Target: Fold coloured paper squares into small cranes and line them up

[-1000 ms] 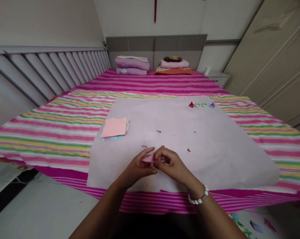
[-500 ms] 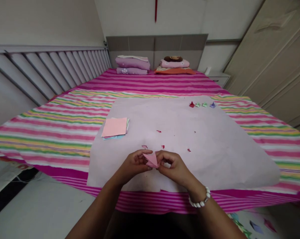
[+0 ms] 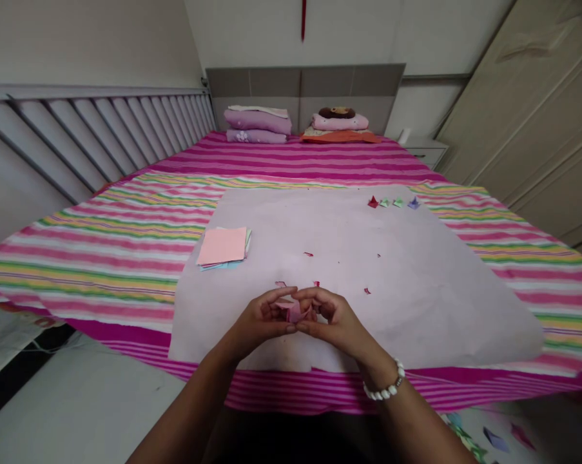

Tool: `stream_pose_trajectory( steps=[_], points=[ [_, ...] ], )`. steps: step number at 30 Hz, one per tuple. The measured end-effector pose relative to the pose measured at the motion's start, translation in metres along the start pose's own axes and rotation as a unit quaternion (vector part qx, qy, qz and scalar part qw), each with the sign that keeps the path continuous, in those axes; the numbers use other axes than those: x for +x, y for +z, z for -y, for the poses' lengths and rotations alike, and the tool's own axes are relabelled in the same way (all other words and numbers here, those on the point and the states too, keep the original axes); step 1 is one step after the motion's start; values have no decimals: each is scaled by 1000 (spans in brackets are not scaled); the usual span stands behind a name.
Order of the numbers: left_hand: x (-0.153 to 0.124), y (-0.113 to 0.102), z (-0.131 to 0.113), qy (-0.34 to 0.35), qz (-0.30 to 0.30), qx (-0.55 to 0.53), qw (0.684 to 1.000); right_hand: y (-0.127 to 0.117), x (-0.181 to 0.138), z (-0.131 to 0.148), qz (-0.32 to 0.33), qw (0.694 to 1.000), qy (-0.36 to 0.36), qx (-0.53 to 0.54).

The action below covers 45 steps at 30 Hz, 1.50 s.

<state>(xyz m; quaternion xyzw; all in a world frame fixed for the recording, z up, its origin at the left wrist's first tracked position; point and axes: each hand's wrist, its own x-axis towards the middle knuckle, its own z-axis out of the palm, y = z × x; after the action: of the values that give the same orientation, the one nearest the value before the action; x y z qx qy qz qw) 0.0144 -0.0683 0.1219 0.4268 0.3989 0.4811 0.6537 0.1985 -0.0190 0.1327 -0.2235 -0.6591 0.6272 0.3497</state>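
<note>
My left hand (image 3: pixel 261 319) and my right hand (image 3: pixel 332 317) meet above the near edge of a large pale sheet (image 3: pixel 416 290) spread on the bed. Both pinch a small folded pink paper piece (image 3: pixel 292 311) between fingertips and thumbs; most of the piece is hidden by the fingers. A white bead bracelet (image 3: pixel 382 386) circles my right wrist. A stack of square coloured papers (image 3: pixel 223 247), pink on top, lies to the left on the sheet.
Several small folded paper figures (image 3: pixel 392 203) stand in a row at the far right of the sheet. Tiny red scraps (image 3: pixel 314 283) dot the sheet. Folded bedding (image 3: pixel 256 122) lies at the headboard. A striped cover (image 3: pixel 102 251) spans the bed; a wardrobe (image 3: pixel 537 109) stands right.
The pink piece has been drawn in between both hands and is now more covered by the fingers; half a second ago it showed as a flat triangle. The hands stayed in place.
</note>
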Motion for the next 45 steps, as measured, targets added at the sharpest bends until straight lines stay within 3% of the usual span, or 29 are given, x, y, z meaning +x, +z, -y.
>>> stream_pose_trajectory(
  steps=[5, 9, 14, 25, 40, 45],
  points=[
    [0, 0, 3, 34, -15, 18, 999, -1, 0, -2, -6, 1000, -2, 16],
    [-1, -5, 1, 47, -28, 96, 994, -2, 0, -3, -7, 1000, -7, 18],
    [-6, -14, -12, 85, -12, 179, 980, -2, 1, 1, -29, 998, -20, -42],
    [-4, -11, -17, 110, 52, 297, 947, 2, -4, -1, 35, 975, -46, -213],
    [-9, -6, -20, 109, 61, 396, 910, 6, -6, 9, 54, 951, -75, -296],
    [-10, 3, -28, 52, 38, 417, 907, 5, -8, 9, 50, 947, -90, -305]
  ],
)
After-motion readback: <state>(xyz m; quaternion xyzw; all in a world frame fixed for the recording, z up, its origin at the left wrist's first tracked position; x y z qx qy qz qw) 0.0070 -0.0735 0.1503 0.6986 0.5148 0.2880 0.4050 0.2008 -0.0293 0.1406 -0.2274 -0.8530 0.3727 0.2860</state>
